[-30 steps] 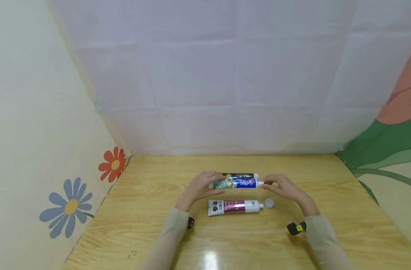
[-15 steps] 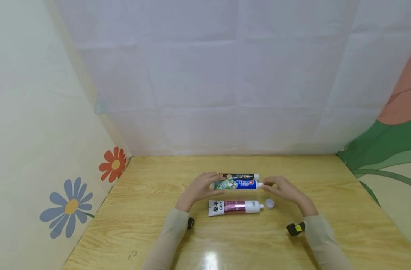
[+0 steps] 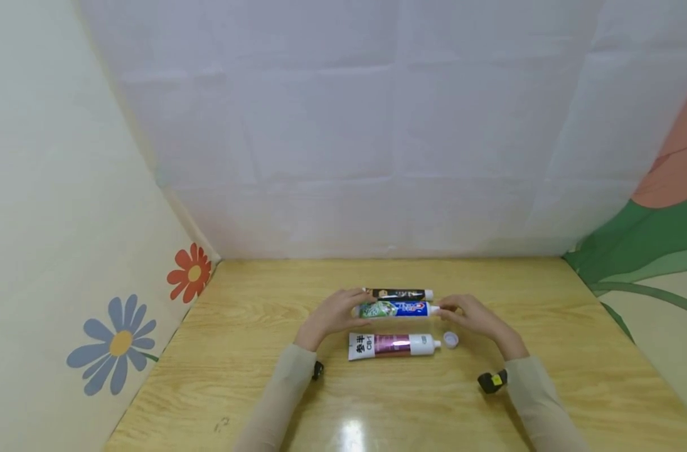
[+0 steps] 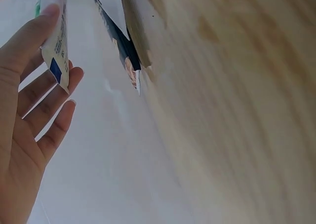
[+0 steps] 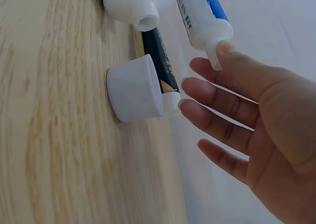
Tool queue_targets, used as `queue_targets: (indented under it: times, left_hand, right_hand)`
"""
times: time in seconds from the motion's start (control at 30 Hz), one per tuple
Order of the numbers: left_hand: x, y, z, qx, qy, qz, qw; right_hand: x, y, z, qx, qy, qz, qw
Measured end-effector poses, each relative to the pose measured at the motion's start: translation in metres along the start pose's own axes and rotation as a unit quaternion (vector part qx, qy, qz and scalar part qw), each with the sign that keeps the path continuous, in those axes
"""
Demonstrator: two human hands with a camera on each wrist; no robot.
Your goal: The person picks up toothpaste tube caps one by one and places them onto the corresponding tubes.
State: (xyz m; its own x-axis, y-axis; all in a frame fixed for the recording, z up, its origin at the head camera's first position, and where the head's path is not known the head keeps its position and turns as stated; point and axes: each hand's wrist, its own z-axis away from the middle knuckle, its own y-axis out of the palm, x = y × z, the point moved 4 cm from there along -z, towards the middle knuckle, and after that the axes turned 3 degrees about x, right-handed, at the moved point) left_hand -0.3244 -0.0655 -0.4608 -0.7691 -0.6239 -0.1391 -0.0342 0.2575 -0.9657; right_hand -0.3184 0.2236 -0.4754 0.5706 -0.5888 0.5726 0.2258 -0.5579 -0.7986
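My left hand (image 3: 333, 314) holds the flat end of a blue and green toothpaste tube (image 3: 394, 309), thumb on one face and fingers behind. At the other end, the thumb and forefinger of my right hand (image 3: 472, 314) pinch its narrow white tip (image 5: 214, 56); the other fingers are spread. The tube is raised off the table, level, its tip to the right. Nearer me lies a white and purple toothpaste tube (image 3: 393, 345) with its nozzle (image 5: 147, 21) bare. A white cap (image 3: 450, 339) stands on the table beside that nozzle.
Behind the held tube lies a black toothpaste tube (image 3: 402, 294) with a white cap, parallel to the others. The wooden table (image 3: 546, 402) ends at a pale cloth backdrop (image 3: 377, 157), with flower-patterned panels at both sides.
The blue and green tube has come slightly lower in the head view, uncovering more of the black tube behind it. Both hands keep their holds; the purple tube and cap stay put.
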Motion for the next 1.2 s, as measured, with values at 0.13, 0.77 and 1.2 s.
queue_targets:
  times: [0.13,0.77,1.2]
  left_hand:
    - [0.003,0.003,-0.003,0.03,-0.013,-0.002,0.9995]
    - [0.005,0.014,-0.007,0.117,-0.051,-0.006,0.9918]
    - [0.0,0.015,-0.011,0.142,-0.055,-0.027,0.988]
  right_hand:
    - [-0.003,0.002,-0.001,0.001,0.009,-0.009,1.0]
    - [-0.012,0.008,-0.003,0.023,0.014,-0.01,1.0]
    - [-0.016,0.01,0.0,0.031,0.018,0.003,0.999]
